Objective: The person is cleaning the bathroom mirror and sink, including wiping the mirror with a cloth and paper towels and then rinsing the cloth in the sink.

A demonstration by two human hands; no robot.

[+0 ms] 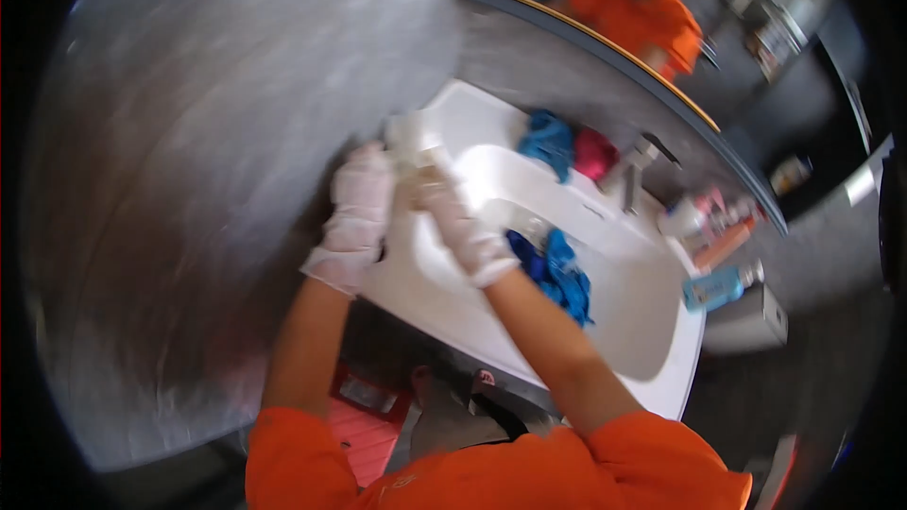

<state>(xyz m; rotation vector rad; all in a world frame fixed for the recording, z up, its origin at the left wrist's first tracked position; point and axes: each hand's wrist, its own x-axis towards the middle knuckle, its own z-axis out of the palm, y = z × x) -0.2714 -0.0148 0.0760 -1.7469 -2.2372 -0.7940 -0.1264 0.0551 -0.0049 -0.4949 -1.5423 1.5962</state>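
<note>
Both my hands wear thin, whitish see-through gloves and meet over the left end of a white washbasin [453, 110]. Between them is a pale, boxy object [413, 137], too blurred to name. My left hand [359, 203] closes at its left side. From the right, my right hand [456, 222] reaches in with its fingers bent against the lower part of it. Inside the basin, right of my right hand, lie a bright blue cloth [567, 279] and a darker blue cloth [526, 255], crumpled together.
On the basin's back ledge sit a teal cloth [548, 144] and a dark pink cloth [594, 153], beside the tap [641, 168]. A blue bottle [713, 288] and other bottles crowd the right rim. A mirror [614, 9] hangs behind. A red plastic item [364, 425] is below.
</note>
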